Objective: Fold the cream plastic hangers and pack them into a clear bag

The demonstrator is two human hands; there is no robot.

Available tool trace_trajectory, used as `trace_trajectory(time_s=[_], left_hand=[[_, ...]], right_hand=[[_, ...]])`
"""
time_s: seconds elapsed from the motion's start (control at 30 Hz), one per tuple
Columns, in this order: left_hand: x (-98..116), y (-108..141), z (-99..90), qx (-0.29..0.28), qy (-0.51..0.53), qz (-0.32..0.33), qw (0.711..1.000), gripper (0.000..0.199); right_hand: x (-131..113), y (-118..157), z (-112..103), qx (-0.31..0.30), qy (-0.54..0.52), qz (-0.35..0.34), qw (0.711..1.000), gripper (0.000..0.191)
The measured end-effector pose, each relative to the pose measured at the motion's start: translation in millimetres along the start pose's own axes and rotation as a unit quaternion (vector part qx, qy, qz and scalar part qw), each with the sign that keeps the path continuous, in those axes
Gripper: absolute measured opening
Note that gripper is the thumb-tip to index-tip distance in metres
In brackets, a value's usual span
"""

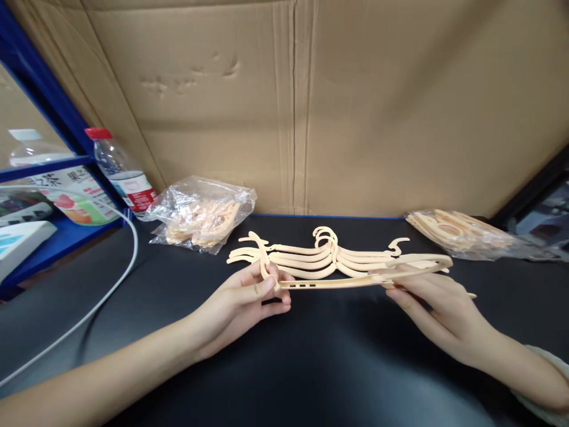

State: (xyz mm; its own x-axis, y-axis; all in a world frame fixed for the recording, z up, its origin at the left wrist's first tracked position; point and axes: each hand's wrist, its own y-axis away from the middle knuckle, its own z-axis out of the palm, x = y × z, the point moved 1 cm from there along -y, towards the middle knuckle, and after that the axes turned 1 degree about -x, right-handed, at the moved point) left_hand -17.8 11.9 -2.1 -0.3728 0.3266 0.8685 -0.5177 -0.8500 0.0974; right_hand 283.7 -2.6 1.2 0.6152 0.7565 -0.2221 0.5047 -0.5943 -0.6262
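- Just in front of the hanger stack [306,274], on the wearer's side, a pale hanger piece [338,284] stretches crosswise between both hands, a row of small slots near its left end.
- At the left front of the hanger stack, the left hand [251,293] pinches that slotted end between thumb and fingers, together with a curved hook piece [263,255] that stands up from the grip.
- At the right front of the hanger stack, the right hand [438,302] grips the other end, where a curved arm [418,270] swings out to the right; whether it joins the slotted part, I cannot tell.
- Beside the right end of the hanger stack lies a loose hook [399,244].
- Behind and left of the hanger stack sits a clear bag [202,219] of similar pieces; behind and right, a second bag [462,234].
- Farther left of the hanger stack stands a red-capped bottle [137,190], near a white cable [134,243].
- Under the hanger stack is a black table [288,367].
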Motion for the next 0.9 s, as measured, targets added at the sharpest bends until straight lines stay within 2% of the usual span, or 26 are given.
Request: trace_trajectory(time_s=[0.4, 0.6, 0.73, 0.9], left_hand=[[-4, 1, 0.9, -0.002, 0.000, -0.015, 1.000, 0.012], [-7, 2, 0.6, 0.016, 0.029, -0.013, 0.999, 0.015], [-9, 1, 0.5, 0.049, 0.052, -0.008, 0.997, 0.021], [-11, 3, 2.5, 0.063, 0.051, -0.008, 0.997, 0.021]], right_hand=[[-1, 1, 1, -0.016, 0.010, -0.022, 1.000, 0.017], [-3, 4, 5, -0.004, 0.016, -0.025, 1.000, 0.015], [-5, 7, 8, 0.009, 0.039, -0.043, 0.998, 0.022], [-9, 6, 9, 0.022, 0.017, -0.052, 0.998, 0.021]])
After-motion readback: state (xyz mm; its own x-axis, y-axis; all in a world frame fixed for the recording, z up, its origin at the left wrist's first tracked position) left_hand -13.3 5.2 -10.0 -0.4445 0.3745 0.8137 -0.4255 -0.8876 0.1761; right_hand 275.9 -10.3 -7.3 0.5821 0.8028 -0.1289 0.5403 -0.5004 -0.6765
